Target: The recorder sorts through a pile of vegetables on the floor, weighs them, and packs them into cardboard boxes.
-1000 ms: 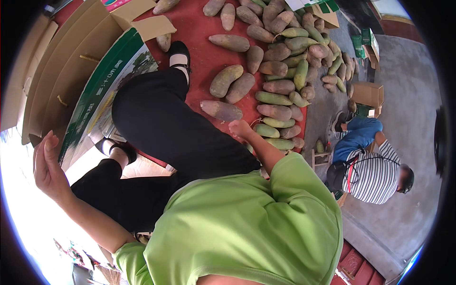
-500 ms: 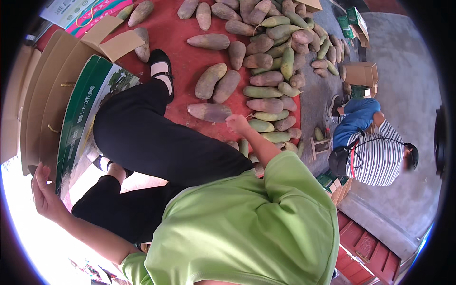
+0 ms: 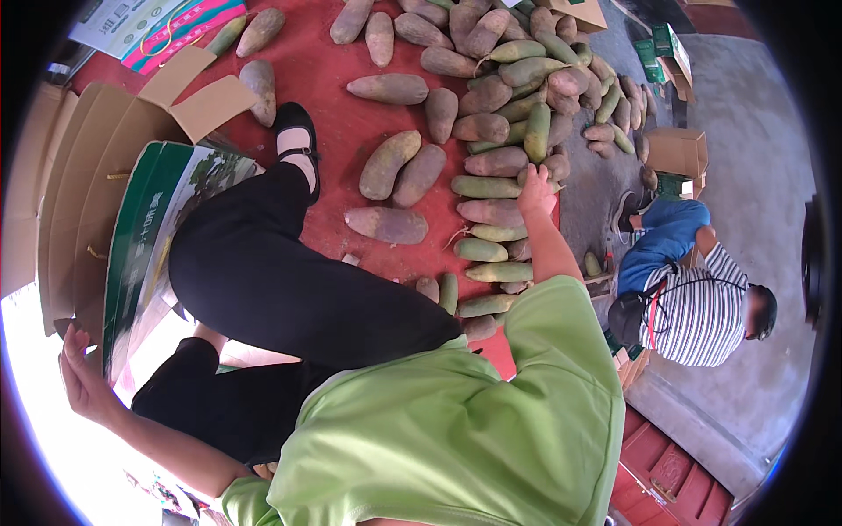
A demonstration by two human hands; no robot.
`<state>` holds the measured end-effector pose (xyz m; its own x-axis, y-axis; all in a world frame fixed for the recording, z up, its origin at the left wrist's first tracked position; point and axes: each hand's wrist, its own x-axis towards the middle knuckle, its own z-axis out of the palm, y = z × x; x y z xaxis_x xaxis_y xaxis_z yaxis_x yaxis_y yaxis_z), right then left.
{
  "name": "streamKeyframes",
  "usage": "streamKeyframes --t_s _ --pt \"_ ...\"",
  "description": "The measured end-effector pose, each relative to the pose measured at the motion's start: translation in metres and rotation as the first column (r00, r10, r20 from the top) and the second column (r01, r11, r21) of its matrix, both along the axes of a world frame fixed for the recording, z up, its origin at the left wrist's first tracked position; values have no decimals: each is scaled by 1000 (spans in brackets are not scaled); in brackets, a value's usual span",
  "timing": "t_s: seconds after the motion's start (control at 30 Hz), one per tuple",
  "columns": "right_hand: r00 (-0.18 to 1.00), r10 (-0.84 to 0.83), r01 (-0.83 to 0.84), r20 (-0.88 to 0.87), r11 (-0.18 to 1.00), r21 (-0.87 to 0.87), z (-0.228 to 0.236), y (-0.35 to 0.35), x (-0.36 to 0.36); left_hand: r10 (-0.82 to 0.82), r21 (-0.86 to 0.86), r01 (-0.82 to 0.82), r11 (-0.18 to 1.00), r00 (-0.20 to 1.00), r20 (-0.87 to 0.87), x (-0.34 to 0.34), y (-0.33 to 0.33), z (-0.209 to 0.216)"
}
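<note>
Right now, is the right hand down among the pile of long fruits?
Yes: the right hand rests on the long green and purple fruits spread over the red mat.

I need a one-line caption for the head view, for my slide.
Seated person's right hand reaches among mangoes on a red mat; left hand touches flat cartons.

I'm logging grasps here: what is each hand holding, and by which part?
The left hand grips the near edge of the flattened cartons. The right hand rests on the piled fruit; whether it grips one cannot be told.

Green printed carton point(image 3: 149, 237), brown boxes point(image 3: 675, 151)
</note>
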<state>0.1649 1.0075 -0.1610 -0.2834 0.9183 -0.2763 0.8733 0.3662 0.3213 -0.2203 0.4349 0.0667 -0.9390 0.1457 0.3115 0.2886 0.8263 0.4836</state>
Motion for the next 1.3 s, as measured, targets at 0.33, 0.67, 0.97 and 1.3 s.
streamKeyframes --t_s 0.33,0.67,0.97,1.3 --pt "961 124 -101 247 990 -102 -34 33 5 104 2 -104 995 995 6 -2 -3 -7" --pt "941 272 -252 200 960 -118 -33 20 12 81 -24 -80 996 997 8 -5 0 -11" --pt "881 420 -368 219 898 -243 5 -29 -20 -108 40 111 993 992 -60 12 19 -6" --pt "883 421 -460 -209 867 -194 65 -61 -76 -87 201 95 975 995 -51 17 -1 8"
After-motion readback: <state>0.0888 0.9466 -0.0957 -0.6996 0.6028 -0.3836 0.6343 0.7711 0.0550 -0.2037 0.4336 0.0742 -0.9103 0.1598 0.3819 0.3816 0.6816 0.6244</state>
